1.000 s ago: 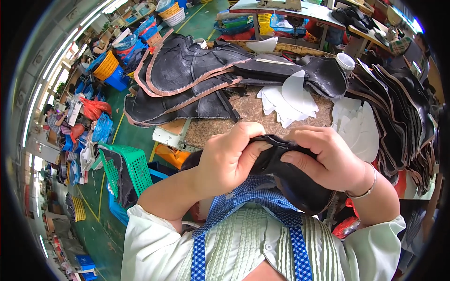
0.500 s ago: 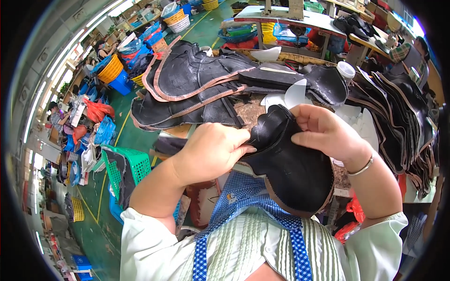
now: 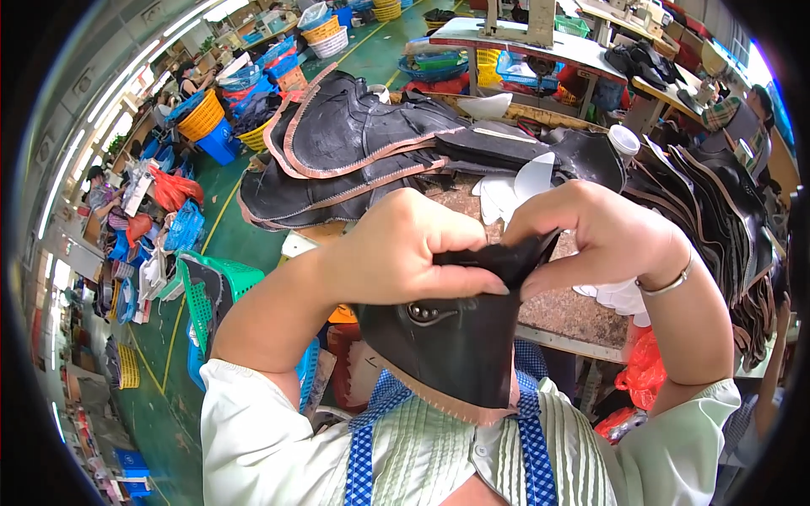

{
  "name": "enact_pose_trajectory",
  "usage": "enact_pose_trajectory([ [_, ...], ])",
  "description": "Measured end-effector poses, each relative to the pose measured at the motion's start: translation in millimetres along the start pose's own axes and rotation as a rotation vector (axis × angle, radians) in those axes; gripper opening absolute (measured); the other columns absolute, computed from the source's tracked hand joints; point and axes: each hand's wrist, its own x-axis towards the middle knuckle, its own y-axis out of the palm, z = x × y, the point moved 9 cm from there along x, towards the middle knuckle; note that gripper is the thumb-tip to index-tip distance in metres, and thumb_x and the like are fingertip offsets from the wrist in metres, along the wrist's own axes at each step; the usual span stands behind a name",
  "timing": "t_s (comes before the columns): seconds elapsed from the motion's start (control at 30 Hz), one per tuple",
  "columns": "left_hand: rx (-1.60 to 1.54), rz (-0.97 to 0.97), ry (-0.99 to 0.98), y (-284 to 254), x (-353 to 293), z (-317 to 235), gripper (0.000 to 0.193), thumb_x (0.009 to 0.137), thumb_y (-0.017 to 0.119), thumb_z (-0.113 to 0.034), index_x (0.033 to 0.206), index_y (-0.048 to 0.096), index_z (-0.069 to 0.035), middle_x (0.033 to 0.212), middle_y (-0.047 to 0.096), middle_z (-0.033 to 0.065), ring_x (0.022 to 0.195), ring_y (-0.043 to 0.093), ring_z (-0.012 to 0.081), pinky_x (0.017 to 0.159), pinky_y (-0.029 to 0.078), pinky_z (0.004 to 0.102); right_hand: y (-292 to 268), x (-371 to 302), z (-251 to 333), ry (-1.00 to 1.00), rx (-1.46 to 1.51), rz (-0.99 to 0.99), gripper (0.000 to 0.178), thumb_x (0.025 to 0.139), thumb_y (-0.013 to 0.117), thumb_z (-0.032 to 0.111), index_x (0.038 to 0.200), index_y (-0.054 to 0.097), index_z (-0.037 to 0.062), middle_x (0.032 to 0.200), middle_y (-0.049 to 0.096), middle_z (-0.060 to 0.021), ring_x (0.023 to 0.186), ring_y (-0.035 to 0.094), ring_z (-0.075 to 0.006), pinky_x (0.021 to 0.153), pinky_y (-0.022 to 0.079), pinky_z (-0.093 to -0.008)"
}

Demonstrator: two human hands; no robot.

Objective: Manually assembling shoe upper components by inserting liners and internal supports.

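Observation:
A black boot upper (image 3: pixel 456 350) hangs in front of my chest, with a tan notched lining along its lower edge. A few shiny metal studs sit on its left part. My left hand (image 3: pixel 413 253) pinches its folded top edge between thumb and fingers. Close beside it, thumb tip near thumb tip, my right hand (image 3: pixel 603 240) grips the same edge from the other side. The fingertips behind the leather are partly hidden. A small cup-like white container (image 3: pixel 623 142) and thin white pieces (image 3: pixel 506 196) lie on the worktable (image 3: pixel 582 325) beyond my hands.
Stacked black uppers (image 3: pixel 354 126) spread over the table's far left, and a thick pile (image 3: pixel 717 228) stands at the right. A green basket (image 3: pixel 240 274) is at my left. Red plastic bags (image 3: pixel 645 371) hang below the table's right edge. A sewing machine table (image 3: pixel 523 46) stands beyond.
The boot upper has been turned over and shifted left and nearer my chest, so the studded side now shows. My hands have come together at its top edge.

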Motion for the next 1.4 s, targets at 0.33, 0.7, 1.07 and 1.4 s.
enact_pose_trajectory([
  [0.33, 0.228, -0.160, 0.040, -29, -17, -11, 0.032, 0.077, 0.079, -0.036, 0.080, 0.067, -0.007, 0.064, 0.060, 0.0079, 0.060, 0.061, 0.0280, 0.057, 0.046, 0.0362, -17, 1, -13, 0.121, 0.119, 0.010, 0.018, 0.079, 0.076, 0.005, 0.091, 0.067, -0.0053, 0.085, 0.068, -0.0130, 0.077, 0.064, -0.0227, 0.070, 0.049, -0.0324],
  [0.7, 0.138, -0.114, 0.052, -10, -22, -35, 0.018, 0.078, 0.074, -0.010, 0.093, 0.067, -0.002, 0.079, 0.065, 0.0111, 0.071, 0.063, 0.0299, 0.066, 0.048, 0.0376, -2, 3, 53, -0.234, -0.225, -0.241, 0.015, 0.072, 0.079, 0.012, 0.076, 0.066, 0.0056, 0.070, 0.063, -0.0084, 0.065, 0.062, -0.0298, 0.057, 0.047, -0.0379],
  [1.07, 0.434, -0.232, 0.079, 33, -22, 25, 0.034, 0.075, 0.078, -0.037, 0.070, 0.061, -0.009, 0.058, 0.054, 0.0077, 0.054, 0.057, 0.0285, 0.054, 0.044, 0.0390, 1, -39, -5, -0.037, -0.548, -0.242, 0.027, 0.080, 0.072, 0.034, 0.078, 0.065, 0.0078, 0.066, 0.061, -0.0134, 0.064, 0.062, -0.0341, 0.057, 0.049, -0.0429],
  [1.4, 0.279, -0.730, -0.321, -37, -72, 145, 0.010, 0.087, 0.067, -0.005, 0.090, 0.058, -0.001, 0.080, 0.061, 0.0063, 0.075, 0.058, 0.0169, 0.072, 0.046, 0.0300, -193, -192, 80, 0.473, -1.428, -0.519, 0.019, 0.077, 0.075, 0.026, 0.080, 0.071, 0.0082, 0.075, 0.067, -0.0101, 0.071, 0.063, -0.0295, 0.066, 0.050, -0.0382],
])
